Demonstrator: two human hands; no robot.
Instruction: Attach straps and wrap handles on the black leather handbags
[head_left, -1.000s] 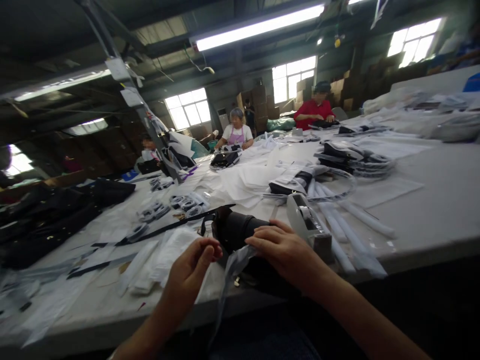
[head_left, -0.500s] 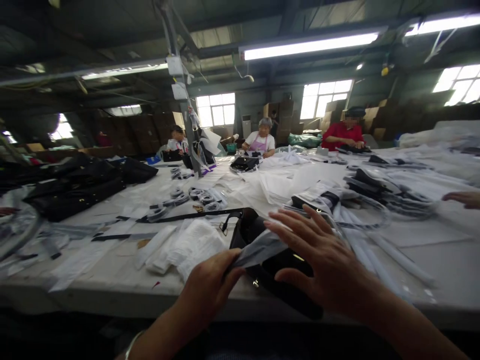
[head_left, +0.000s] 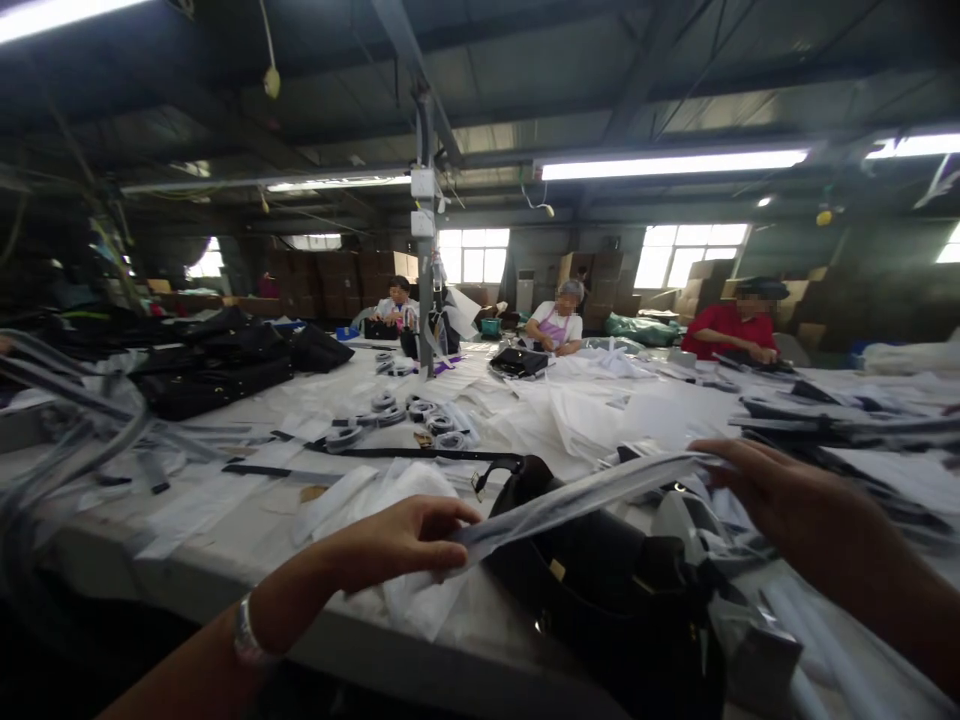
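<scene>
The left hand (head_left: pixel 416 540) and right hand (head_left: pixel 780 490) both grip a translucent strip (head_left: pixel 585 498) that spans between them. Below it, a black bag (head_left: pixel 615 590) sits at the surface's (head_left: pixel 217 555) edge, beside a tape dispenser (head_left: pixel 684 520).

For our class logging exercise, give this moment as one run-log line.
left hand: holds strip end | right hand: holds other end | strip: runs between hands, crossing before bag | strip-bag contact: unclear
</scene>
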